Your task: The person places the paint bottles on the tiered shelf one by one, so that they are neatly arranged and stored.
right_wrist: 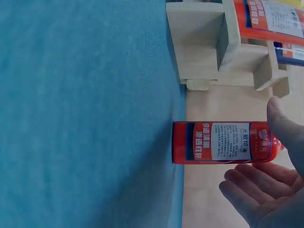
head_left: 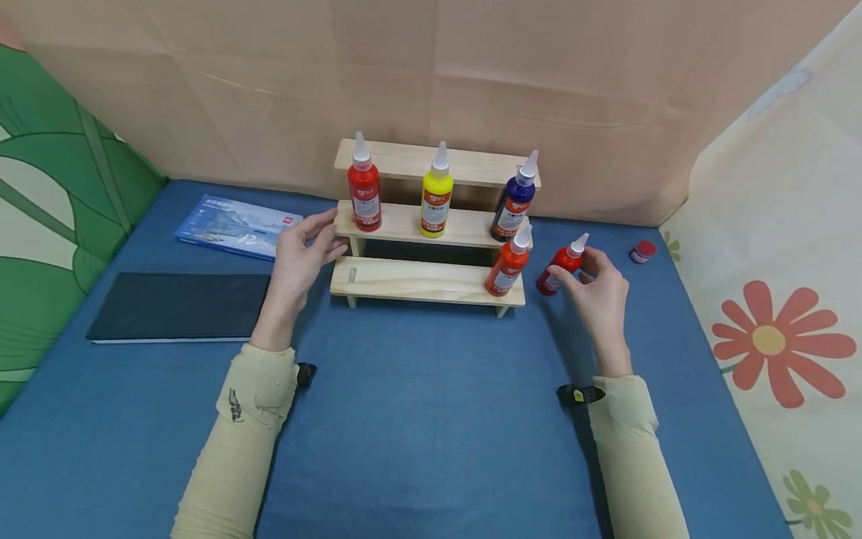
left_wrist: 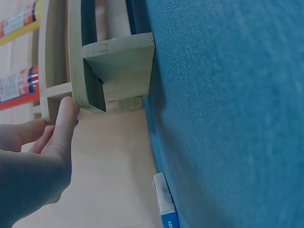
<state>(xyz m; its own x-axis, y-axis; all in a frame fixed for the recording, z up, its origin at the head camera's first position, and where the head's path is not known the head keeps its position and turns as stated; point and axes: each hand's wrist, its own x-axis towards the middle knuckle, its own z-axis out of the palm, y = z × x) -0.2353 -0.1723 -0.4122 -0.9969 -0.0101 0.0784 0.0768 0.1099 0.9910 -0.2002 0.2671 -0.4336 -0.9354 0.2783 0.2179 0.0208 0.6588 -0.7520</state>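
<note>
A three-tier wooden rack [head_left: 431, 278] stands at the back. My left hand [head_left: 303, 251] grips the left end of its middle shelf, with the thumb and a finger on either side of the board in the left wrist view. Right of the rack, a red ink bottle [right_wrist: 223, 142] with a white nozzle stands upright on the table. Around its upper part is my right hand [head_left: 599, 296], thumb and fingers spread; the right wrist view shows a gap between the fingers and the bottle. An orange-red bottle [head_left: 506, 271] occupies the lower shelf's right end.
The middle shelf bears a red bottle [head_left: 364, 196], a yellow bottle [head_left: 436, 202] and a dark blue bottle [head_left: 515, 206]. Farther right sits a small red-lidded jar [head_left: 643, 251]. On the left lie a blue picture-covered packet [head_left: 232, 224] and a black book [head_left: 178, 307].
</note>
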